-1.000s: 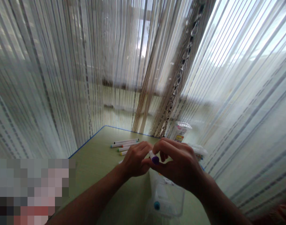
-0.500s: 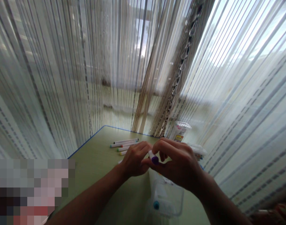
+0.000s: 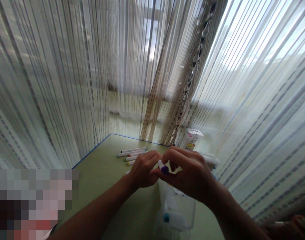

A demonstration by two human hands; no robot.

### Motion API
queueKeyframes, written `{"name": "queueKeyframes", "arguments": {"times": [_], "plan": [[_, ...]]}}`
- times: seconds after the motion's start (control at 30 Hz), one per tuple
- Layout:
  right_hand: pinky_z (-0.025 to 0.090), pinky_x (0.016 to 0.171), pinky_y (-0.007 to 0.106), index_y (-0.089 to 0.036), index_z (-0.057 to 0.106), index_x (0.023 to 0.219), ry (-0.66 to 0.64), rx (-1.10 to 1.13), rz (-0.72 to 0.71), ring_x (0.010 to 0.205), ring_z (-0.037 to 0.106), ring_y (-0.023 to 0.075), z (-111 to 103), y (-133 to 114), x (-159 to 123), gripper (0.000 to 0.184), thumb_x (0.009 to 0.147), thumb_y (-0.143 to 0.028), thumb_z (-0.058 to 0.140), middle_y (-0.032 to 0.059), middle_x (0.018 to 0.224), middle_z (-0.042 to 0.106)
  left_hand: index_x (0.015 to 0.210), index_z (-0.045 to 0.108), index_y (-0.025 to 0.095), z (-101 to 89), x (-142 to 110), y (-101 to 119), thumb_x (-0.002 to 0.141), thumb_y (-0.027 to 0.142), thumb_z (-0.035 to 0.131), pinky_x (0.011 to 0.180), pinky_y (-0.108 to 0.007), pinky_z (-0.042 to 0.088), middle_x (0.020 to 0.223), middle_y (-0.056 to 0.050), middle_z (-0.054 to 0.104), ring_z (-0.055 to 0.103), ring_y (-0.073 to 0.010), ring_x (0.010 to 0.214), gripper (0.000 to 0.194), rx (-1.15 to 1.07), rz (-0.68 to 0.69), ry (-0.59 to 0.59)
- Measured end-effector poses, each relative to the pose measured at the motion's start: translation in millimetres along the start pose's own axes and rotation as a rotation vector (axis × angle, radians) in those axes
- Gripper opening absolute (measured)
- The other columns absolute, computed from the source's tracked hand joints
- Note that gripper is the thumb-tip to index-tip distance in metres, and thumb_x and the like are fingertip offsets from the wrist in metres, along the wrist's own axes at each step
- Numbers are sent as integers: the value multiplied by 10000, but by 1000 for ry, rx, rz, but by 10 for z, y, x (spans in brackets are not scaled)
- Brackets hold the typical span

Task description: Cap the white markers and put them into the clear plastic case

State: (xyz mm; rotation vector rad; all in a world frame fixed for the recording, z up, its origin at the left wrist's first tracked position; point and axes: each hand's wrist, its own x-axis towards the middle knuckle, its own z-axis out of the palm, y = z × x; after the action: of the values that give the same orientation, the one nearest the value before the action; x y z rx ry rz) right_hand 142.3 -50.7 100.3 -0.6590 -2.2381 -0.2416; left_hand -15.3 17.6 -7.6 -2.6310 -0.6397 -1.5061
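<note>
My left hand and my right hand meet above the green table. Both are closed around a white marker with a purple end, which sticks out between the fingers. Several other markers lie side by side on the table just beyond my left hand. A clear plastic box sits below my right hand with a teal-tipped marker inside it.
A small clear tub with a label stands at the table's far right, next to another clear container. Striped sheer curtains hang close around the table on all far sides. A blurred patch covers the lower left corner.
Almost nothing differs. Both hands stay closed on the purple-ended marker; the view has shifted slightly.
</note>
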Motion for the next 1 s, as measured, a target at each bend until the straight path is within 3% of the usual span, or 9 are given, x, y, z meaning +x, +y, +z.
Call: {"name": "queueKeyframes", "arguments": {"times": [0.17,1.0], "plan": [[352,474,206,-172,568,757,-9,6,3,499,461,78,-9,0,1,246,912,-346,646,-23,627,551,901,515,196,-10,17,14,895,215,471,659,-314,480,824,-57,618,601,-191,734,48,-4,11,26],[380,491,202,-156,604,752,-7,48,31,513,499,78,-34,46,-15,245,851,-342,729,-19,635,575,919,561,181,-14,34,16,917,252,463,681,-317,492,841,-79,650,623,-205,771,120,-25,-6,25]]}}
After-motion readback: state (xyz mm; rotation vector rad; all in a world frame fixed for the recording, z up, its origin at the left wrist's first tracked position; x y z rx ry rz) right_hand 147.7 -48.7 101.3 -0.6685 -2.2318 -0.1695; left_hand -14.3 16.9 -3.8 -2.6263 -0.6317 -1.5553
